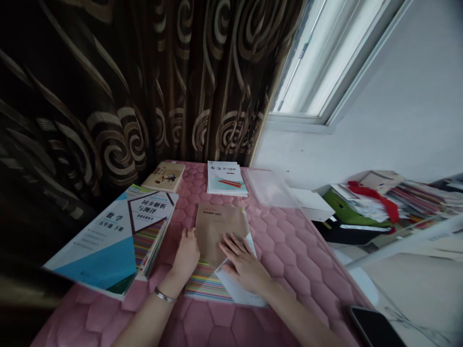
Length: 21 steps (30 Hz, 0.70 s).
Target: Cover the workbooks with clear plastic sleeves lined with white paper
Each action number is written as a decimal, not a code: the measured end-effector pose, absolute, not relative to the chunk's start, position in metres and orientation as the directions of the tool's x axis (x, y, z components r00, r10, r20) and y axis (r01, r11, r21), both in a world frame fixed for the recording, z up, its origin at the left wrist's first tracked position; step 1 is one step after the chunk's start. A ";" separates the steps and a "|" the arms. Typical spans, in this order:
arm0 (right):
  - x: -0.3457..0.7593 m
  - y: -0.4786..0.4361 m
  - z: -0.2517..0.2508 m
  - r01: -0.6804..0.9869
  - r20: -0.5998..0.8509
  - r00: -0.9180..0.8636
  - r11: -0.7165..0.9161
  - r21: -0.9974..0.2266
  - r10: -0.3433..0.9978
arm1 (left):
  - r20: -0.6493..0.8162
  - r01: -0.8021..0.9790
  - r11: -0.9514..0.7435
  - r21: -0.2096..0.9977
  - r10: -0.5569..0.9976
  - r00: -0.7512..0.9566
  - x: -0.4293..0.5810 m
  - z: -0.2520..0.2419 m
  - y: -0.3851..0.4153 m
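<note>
Hands [186,255] [244,265] on what seems a kraft envelope [220,231]

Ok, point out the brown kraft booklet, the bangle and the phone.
Brown kraft booklet [217,231], head view, on the middle of its cover.
Silver-coloured bangle [164,294], head view, on its band.
Black phone [374,328], head view, on its dark face.
</note>
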State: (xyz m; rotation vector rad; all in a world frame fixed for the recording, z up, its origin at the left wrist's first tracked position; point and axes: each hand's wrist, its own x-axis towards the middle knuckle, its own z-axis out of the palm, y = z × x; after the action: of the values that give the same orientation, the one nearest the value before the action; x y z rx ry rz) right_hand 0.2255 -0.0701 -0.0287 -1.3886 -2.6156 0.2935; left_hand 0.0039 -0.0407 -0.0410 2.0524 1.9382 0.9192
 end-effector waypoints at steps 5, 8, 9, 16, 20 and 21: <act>0.223 -0.072 -0.029 0.807 0.050 -0.548 0.543 -0.230 0.835 | 0.287 0.953 -0.116 0.281 0.957 0.032 0.019 -0.040 -0.051; 0.211 -0.068 -0.027 0.829 0.046 -0.512 0.507 -0.235 0.858 | 0.263 0.971 -0.104 0.217 0.964 0.045 0.021 -0.037 -0.053; 0.204 -0.063 -0.026 0.826 0.045 -0.513 0.507 -0.244 0.857 | 0.257 0.976 -0.095 0.197 0.966 0.042 0.022 -0.036 -0.053; 0.162 0.000 -0.024 0.701 0.090 -0.664 0.660 -0.269 0.742 | 0.247 0.995 -0.044 0.086 0.969 0.021 0.023 -0.032 -0.060; 0.153 0.046 -0.022 0.744 0.040 -0.635 0.625 -0.234 0.771 | 0.186 0.997 -0.028 0.072 0.982 0.014 0.022 -0.033 -0.059; 0.151 0.056 -0.021 0.766 0.027 -0.613 0.602 -0.226 0.790 | 0.177 0.997 -0.026 0.073 0.984 0.012 0.022 -0.033 -0.058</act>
State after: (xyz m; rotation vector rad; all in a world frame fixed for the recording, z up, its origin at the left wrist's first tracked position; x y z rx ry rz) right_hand 0.1515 0.0559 -0.0206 -1.3166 -2.6993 0.2919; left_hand 0.0221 -0.0583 -0.0329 2.2851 2.2414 0.2874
